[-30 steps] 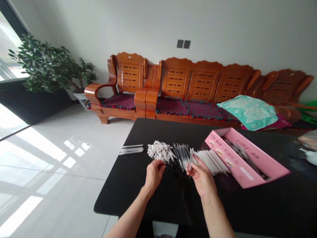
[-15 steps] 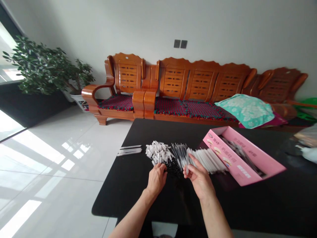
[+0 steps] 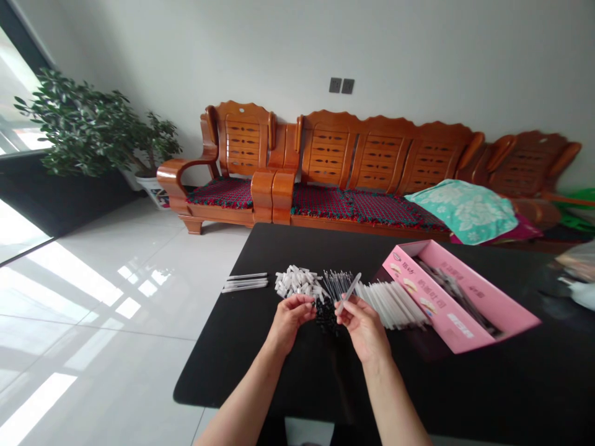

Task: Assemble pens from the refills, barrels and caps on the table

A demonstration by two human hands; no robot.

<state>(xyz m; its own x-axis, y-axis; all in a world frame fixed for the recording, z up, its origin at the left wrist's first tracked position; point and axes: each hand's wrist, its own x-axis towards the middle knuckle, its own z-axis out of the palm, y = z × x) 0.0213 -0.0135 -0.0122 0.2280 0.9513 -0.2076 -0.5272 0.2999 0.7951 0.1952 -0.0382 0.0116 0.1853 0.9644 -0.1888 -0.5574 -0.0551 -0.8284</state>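
My right hand (image 3: 360,322) pinches a translucent white pen barrel (image 3: 349,292), tilted with its far end up to the right. Facing it, my left hand (image 3: 292,319) has thumb and fingertips closed on a small black piece, mostly covered by the fingers. Between and below the hands lies a pile of small black parts (image 3: 328,317). Beyond them are a heap of short white caps (image 3: 300,282) and a bunch of thin pen refills (image 3: 335,282). A row of translucent barrels (image 3: 395,303) lies right of my right hand.
Several white sticks like pens (image 3: 246,282) lie side by side at the black table's (image 3: 223,365) left. A pink open box (image 3: 458,297) with dark thin items inside stands on the right. Behind the table is a wooden sofa (image 3: 325,148); a clear plastic bag (image 3: 579,272) sits far right.
My left hand has lifted from the black parts and turned its fingertips toward my right hand. The barrel in my right hand has gone from near upright to leaning right.
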